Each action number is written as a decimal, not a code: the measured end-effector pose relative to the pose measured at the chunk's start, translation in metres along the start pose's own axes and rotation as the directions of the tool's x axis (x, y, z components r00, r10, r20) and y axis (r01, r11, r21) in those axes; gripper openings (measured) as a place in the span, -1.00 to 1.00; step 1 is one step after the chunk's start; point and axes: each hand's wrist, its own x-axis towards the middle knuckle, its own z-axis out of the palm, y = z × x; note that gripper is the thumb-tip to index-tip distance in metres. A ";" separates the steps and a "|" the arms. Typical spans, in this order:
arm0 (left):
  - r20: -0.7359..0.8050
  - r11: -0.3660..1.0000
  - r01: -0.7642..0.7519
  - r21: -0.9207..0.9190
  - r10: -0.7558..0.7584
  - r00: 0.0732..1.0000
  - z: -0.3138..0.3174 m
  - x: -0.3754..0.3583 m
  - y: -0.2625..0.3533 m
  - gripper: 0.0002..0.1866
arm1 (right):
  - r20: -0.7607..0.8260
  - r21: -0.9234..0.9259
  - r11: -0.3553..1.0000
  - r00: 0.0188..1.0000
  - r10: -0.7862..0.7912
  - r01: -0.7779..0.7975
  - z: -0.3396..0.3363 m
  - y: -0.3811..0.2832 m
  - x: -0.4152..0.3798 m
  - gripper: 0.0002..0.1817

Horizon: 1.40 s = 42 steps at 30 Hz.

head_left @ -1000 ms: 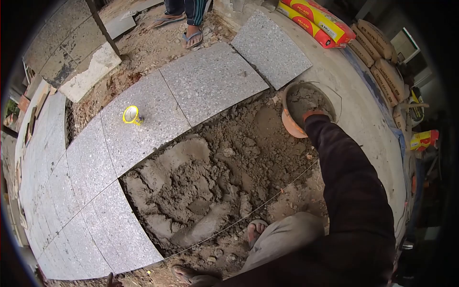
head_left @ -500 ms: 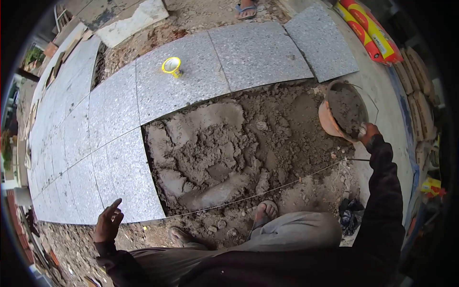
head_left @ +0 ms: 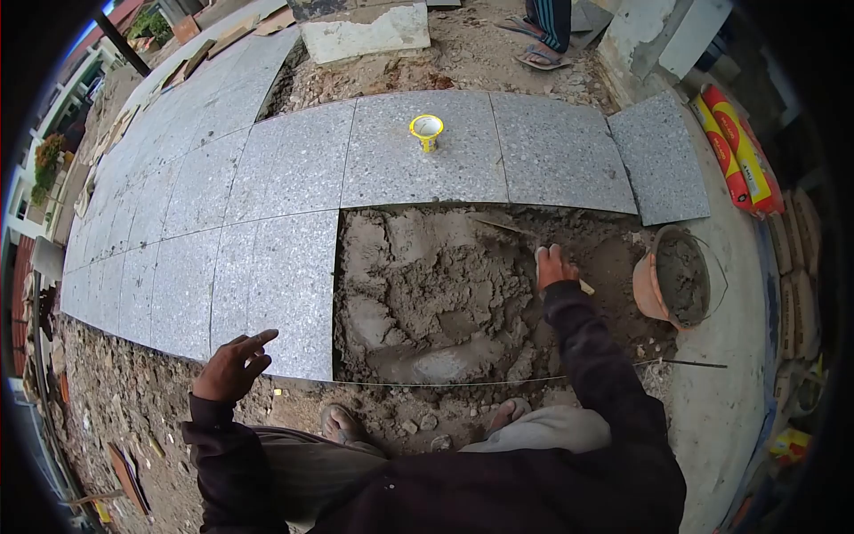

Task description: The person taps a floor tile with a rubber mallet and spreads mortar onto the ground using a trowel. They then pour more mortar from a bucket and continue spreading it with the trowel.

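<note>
Nearest the camera, the person's two sandalled feet [head_left: 342, 424] stand on loose rubble just this side of a taut string line [head_left: 427, 384] that runs along the near edge of the mortar bed [head_left: 427, 294]. The left hand [head_left: 233, 367] hovers left of the bed, over the near corner of a laid granite slab [head_left: 280, 285], its fingers loosely spread and holding nothing. The right hand [head_left: 555, 267] reaches over the right part of the bed and is closed round something pale, seemingly a trowel handle [head_left: 540, 261]; its blade cannot be made out.

The bed is a wet, lumpy grey heap, bounded by slabs on its left and far sides and by the string on its near side. Just right of it, an orange pan [head_left: 658, 285] tilts on the bare concrete, part-filled with mortar. A thin dark rod [head_left: 689, 363] lies on the concrete near the pan, at the string's right end.

Beyond the bed, a small yellow cup-like object [head_left: 427, 130] stands on the far row of slabs. A loose slab [head_left: 660, 167] lies askew to the bed's far right. Farther right, red and yellow sacks [head_left: 738, 151] are stacked; their printing is too small to read. Farthest off, another person's sandalled feet [head_left: 541, 49] stand on dirt beside a broken white slab [head_left: 366, 36].
</note>
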 end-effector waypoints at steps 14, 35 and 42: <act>-0.148 0.988 -0.080 0.129 0.099 0.984 -0.016 -0.053 -0.001 -0.54 | 0.750 0.570 0.372 0.649 0.130 -0.733 -0.034 -0.068 0.000 -0.76; -0.016 0.932 -0.252 0.261 0.265 0.964 -0.028 -0.043 0.026 -0.55 | 0.620 0.086 0.969 0.748 -0.236 0.233 -0.051 -0.265 0.066 -0.58; -0.013 0.940 -0.272 0.206 0.281 0.960 -0.018 -0.047 0.030 -0.57 | 0.574 -0.180 0.952 0.812 -0.103 0.248 0.012 -0.126 0.121 -0.65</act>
